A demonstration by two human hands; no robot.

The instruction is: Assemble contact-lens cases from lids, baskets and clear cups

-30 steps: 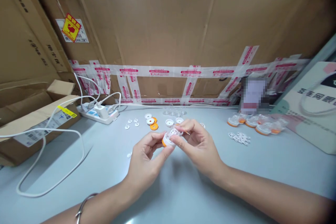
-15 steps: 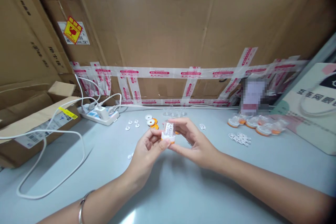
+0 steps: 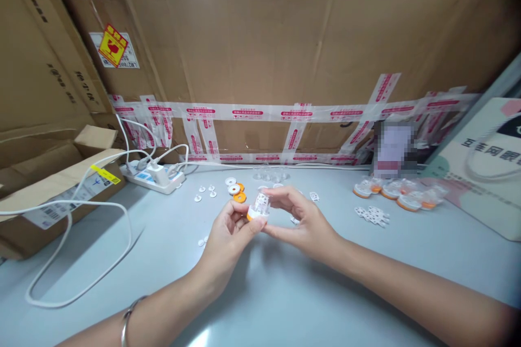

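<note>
A small clear case [image 3: 259,207] with a white and orange base is tilted to the right between both hands. My left hand [image 3: 233,227] is closed on its base, thumb in front. My right hand [image 3: 303,219] grips it from the right, with fingers at its clear top and thumb low near the base. A dotted white piece shows inside the clear part. Just behind lie orange rings [image 3: 240,197] and white rings [image 3: 230,181]. Small white discs [image 3: 197,198] lie to the left, and clear caps [image 3: 271,174] stand at the back.
Several finished-looking clear and orange cases [image 3: 409,200] sit at the right, near flat dotted white pieces [image 3: 372,216]. A power strip [image 3: 163,180] with white cables and an open cardboard box [image 3: 61,200] occupy the left. A large carton [image 3: 252,54] stands behind the table.
The case between my hands has tipped, its top leaning right and its base shifting slightly left. More of the orange rings behind it shows.
</note>
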